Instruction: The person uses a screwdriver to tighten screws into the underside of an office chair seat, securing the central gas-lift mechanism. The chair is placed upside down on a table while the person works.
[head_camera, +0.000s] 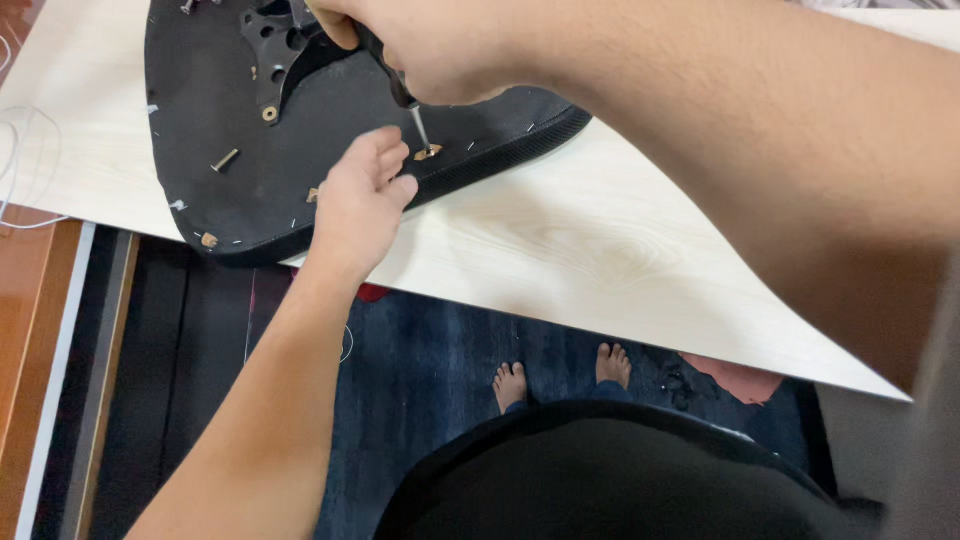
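Your right hand (440, 50) is up top, grip closed round the dark handle of a screwdriver (400, 95). The shaft points down and a bit right, w/ the tip on a small brownish fastener spot (428, 153) near the edge of the seat base (210, 100).

Your left hand (360, 200) is just below and left of that tip. It lies on the black surface w/ fingers loosely curled, fingertips (390, 150) right beside the tip; it clamps nothing, grip is empty, more of a steadying press. Can't tell if a fingertip actually touches the shaft.

The seat base is a black, rounded pad lying upside down on the pale wood-grain bench (560, 240). Its lower edge sits close to the bench's near edge.

A black metal bracket (272, 50) w/ round holes is on the pad at upper left, partly behind your right hand. A loose screw (225, 160) lies flat on the pad, left of your left hand and apart from it. A few more brownish spots dot the pad's rim, e.g. one at the lower left corner (209, 240).

White cable (20, 170) loops over the bench's left end. Below the bench: dark blue rug (430, 340), your bare feet (510, 385) on it, and a reddish item (745, 380) to the right of them.
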